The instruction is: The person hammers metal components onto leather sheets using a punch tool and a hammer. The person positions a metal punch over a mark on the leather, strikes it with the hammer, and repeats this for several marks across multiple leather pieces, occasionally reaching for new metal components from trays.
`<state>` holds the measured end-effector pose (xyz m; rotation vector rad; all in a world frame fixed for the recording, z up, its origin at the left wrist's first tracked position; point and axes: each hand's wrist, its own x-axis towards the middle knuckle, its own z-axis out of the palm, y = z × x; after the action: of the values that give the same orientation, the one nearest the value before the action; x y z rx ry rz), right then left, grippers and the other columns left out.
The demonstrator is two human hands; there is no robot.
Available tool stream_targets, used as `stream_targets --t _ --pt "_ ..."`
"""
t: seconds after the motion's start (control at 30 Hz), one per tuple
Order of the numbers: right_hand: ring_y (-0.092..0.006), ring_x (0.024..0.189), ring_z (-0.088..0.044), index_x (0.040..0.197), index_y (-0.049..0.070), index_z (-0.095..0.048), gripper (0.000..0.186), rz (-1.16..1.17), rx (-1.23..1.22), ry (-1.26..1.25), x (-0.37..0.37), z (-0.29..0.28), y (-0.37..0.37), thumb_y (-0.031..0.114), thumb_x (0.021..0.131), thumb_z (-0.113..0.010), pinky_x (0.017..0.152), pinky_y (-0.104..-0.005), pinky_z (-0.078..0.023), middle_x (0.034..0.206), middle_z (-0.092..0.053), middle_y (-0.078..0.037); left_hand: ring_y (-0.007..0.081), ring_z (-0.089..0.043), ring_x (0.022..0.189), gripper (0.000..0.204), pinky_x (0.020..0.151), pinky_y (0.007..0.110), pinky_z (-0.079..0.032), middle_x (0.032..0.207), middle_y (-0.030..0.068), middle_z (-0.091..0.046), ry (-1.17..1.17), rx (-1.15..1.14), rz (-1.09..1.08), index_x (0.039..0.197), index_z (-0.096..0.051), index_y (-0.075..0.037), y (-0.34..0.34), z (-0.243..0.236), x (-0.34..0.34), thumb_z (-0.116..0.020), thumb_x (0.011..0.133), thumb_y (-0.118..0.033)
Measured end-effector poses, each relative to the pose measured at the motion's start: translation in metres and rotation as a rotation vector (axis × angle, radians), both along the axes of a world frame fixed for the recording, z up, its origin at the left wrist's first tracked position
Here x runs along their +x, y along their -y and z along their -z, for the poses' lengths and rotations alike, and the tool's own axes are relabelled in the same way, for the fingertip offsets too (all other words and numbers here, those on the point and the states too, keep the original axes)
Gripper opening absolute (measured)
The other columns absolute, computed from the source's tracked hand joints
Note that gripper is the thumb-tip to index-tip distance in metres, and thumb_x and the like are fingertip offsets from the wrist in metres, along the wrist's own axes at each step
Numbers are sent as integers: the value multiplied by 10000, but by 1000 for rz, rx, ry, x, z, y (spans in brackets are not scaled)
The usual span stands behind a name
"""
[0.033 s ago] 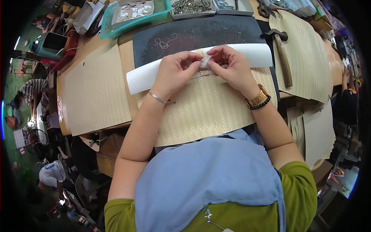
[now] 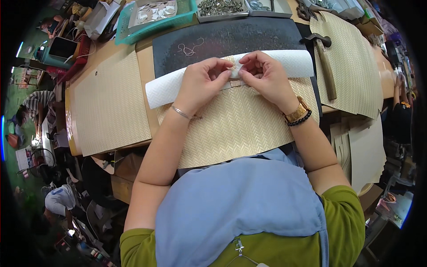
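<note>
A pale herringbone-woven sheet [image 2: 213, 129] lies in front of me, its far part rolled back to show a white textured underside [image 2: 289, 63]. At the middle of this roll, my left hand [image 2: 203, 82] pinches thumb and forefinger together beside a light strip of the sheet. Facing it, my right hand [image 2: 270, 80] also holds a thumb-and-finger pinch, its other fingers curled. The two pinches are a small gap apart. Whatever sits between the fingertips is too small to make out. Both wrists rest over the woven sheet.
A black board [image 2: 231, 38] lies beneath the sheet, with a loose thread [image 2: 190, 48] on it. To the right, a hammer [image 2: 328, 66] rests across another woven sheet [image 2: 351, 66]. More woven sheet [image 2: 111, 107] lies left. A teal basket [image 2: 122, 29] and a tray of metal parts [image 2: 221, 8] stand behind.
</note>
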<state>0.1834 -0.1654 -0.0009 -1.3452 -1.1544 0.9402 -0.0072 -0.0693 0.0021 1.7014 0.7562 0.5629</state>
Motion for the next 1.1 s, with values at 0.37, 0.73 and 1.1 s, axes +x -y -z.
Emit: stream_targets --t 0.37,0.73,1.1 --pt "-55 719 -594 923 12 -617 137 -22 -71 157 0 -2 -4 46 861 -734 659 -237 -508 807 -644 3 6 -545 712 237 651 185 -462 841 -33 -674 -67 138 -20 1143 -703 -22 5 -2 -1 -713 911 -67" --pt "10 671 -526 917 66 -582 137 -37 -106 155 5 0 -14 34 910 -714 581 -163 -440 804 -572 74 17 -513 695 318 646 190 -444 836 -36 -638 -96 63 -46 1236 -635 -19 7 -9 6 -674 926 -75" --pt "-53 677 -555 860 35 -612 132 11 -183 206 1 -11 -14 54 818 -735 621 -236 -479 789 -626 20 8 -512 682 380 634 192 -450 819 -37 -645 -83 4 -36 1248 -605 7 0 -12 8 -677 880 -56"
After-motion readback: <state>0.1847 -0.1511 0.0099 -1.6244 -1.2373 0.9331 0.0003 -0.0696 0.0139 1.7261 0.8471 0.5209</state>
